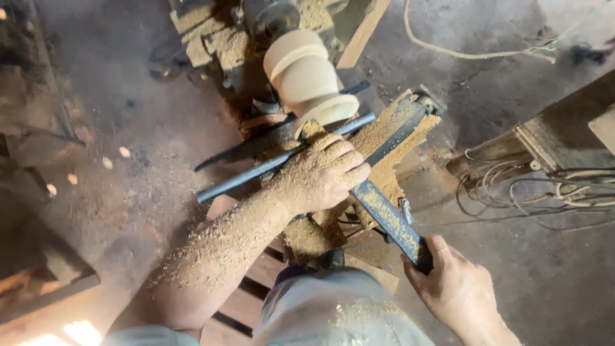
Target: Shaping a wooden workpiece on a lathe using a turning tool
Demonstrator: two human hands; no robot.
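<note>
Our left hand (322,174) clamps the chisel (384,214) nearest the workpiece (306,75), our right (456,288) clenching its handle end, tool pointing up-left.

The turned wooden workpiece (306,80) is mounted at the top centre, and just below it the metal bar (275,163) is laid crosswise, slanting down to the left. The left hand (320,173) is pressed on the long flat tool (384,211) directly below the workpiece, over the bar, while the tool's lower end is gripped by the right hand (458,288), further below and to the right. Tangled wires (544,192) are spread well to the right of the workpiece, and a cord (461,52) is trailed at its upper right.
</note>
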